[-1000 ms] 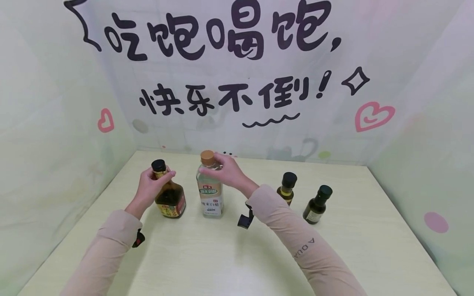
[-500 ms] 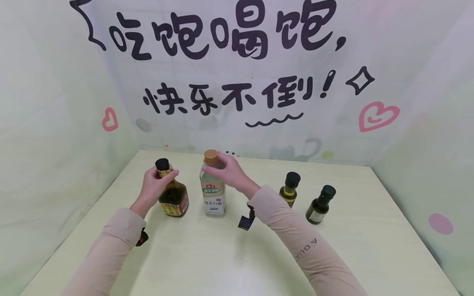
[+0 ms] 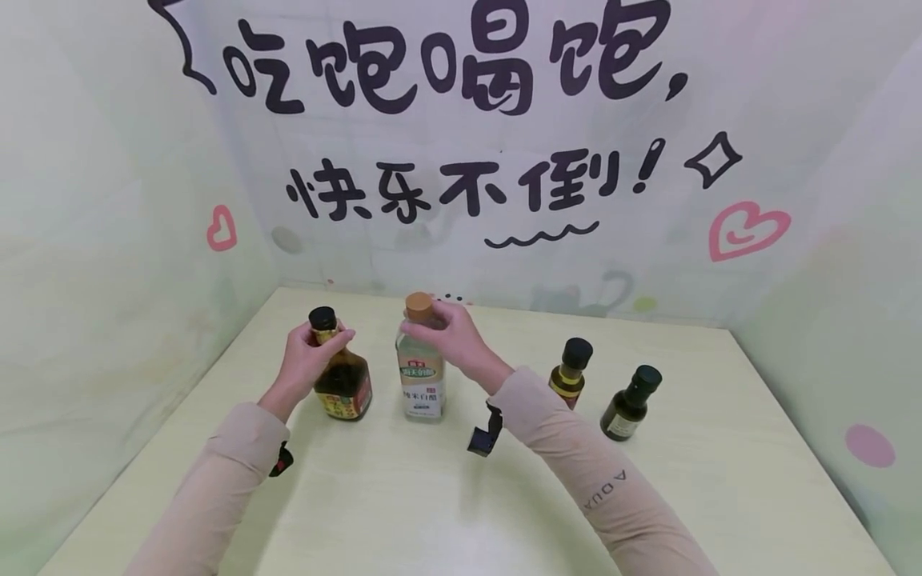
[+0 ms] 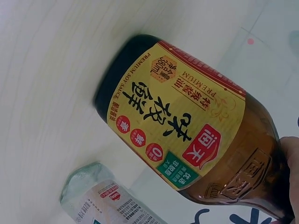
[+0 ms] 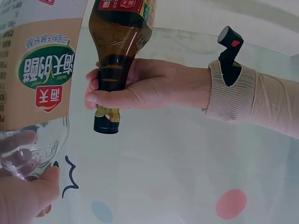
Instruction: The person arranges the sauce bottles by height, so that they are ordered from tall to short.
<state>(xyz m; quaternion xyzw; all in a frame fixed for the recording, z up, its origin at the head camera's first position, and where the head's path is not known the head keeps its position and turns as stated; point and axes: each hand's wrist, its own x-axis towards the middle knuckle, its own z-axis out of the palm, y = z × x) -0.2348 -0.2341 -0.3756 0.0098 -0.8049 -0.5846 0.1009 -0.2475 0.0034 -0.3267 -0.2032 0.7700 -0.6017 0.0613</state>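
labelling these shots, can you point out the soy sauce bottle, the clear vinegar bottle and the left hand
soy sauce bottle (image 4: 177, 116): left wrist view, on its yellow label.
clear vinegar bottle (image 3: 422, 384): head view, on its front label.
left hand (image 5: 140, 86): right wrist view, on the back of the hand.

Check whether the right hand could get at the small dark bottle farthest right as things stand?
Probably not yet: the right hand grips the clear vinegar bottle, though bare table surrounds the small dark bottle.

across the second, the whole scene has drifted slightly rightward and down in the head view. the left hand on the soy sauce bottle and the right hand on the vinegar bottle show no clear change of grip.
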